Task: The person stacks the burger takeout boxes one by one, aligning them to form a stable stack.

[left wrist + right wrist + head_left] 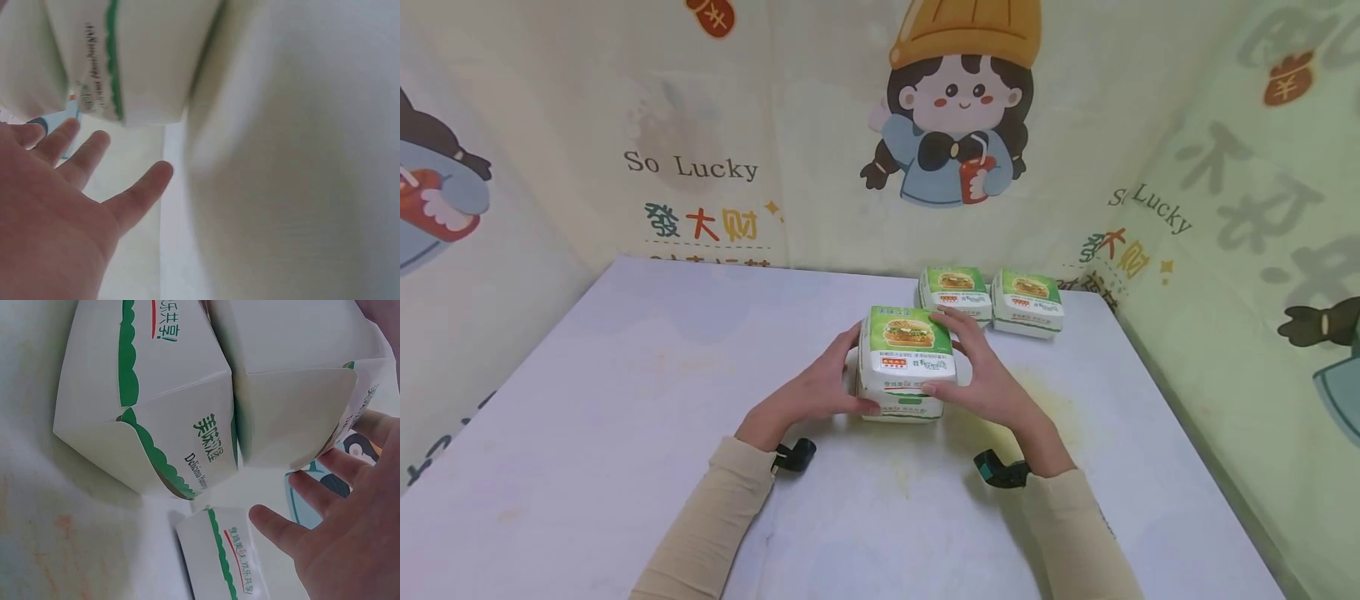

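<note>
Two white-and-green paper hamburger boxes are stacked mid-table. The upper hamburger box [910, 337], with a burger picture on its lid, sits over the lower hamburger box [910, 408]. From the left side, my left hand [820, 385] holds the upper box, its thumb on the front near the seam between the boxes. On the opposite side my right hand [988, 385] grips the same box, thumb on the front and fingers toward the back. In the right wrist view the upper box [300, 337] stands slightly askew over the lower one [144, 381].
Two more hamburger boxes, one at the back [953, 292] and one to its right [1028, 302], stand at the table's far edge. A printed cloth wall [820, 167] rises behind the white table [625, 433]; another cloth side is at right.
</note>
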A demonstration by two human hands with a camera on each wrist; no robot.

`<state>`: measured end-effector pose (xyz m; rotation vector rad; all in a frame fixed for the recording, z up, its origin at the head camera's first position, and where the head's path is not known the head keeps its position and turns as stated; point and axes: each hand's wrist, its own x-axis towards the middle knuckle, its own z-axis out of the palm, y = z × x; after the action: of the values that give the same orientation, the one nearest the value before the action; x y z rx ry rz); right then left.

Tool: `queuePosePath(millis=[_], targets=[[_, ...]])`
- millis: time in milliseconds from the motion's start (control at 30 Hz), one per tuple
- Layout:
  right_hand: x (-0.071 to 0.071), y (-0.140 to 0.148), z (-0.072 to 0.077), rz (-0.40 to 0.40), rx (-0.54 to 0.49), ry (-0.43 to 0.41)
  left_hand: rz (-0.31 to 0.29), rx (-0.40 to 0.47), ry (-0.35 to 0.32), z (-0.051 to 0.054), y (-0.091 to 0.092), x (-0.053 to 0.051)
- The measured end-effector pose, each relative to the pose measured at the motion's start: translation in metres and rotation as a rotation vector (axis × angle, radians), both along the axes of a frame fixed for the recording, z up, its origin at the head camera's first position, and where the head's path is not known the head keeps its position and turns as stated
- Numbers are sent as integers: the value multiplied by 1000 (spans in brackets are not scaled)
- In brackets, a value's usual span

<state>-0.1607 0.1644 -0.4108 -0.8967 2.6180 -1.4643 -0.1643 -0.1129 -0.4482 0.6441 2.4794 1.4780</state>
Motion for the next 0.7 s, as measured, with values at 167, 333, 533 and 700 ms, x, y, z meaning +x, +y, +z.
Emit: queuePosePath(millis=[167, 333, 533, 700], targets=[[0, 1, 1, 7, 11, 8, -2, 88, 27, 9, -3, 2], [2, 2, -2, 17, 4, 18, -29, 126, 95, 11, 0, 3], [4, 4, -6, 34, -13, 19, -31, 153, 116, 9, 5, 9], [0, 5, -2, 31, -14, 40, -30, 179, 143, 12, 7, 5]])
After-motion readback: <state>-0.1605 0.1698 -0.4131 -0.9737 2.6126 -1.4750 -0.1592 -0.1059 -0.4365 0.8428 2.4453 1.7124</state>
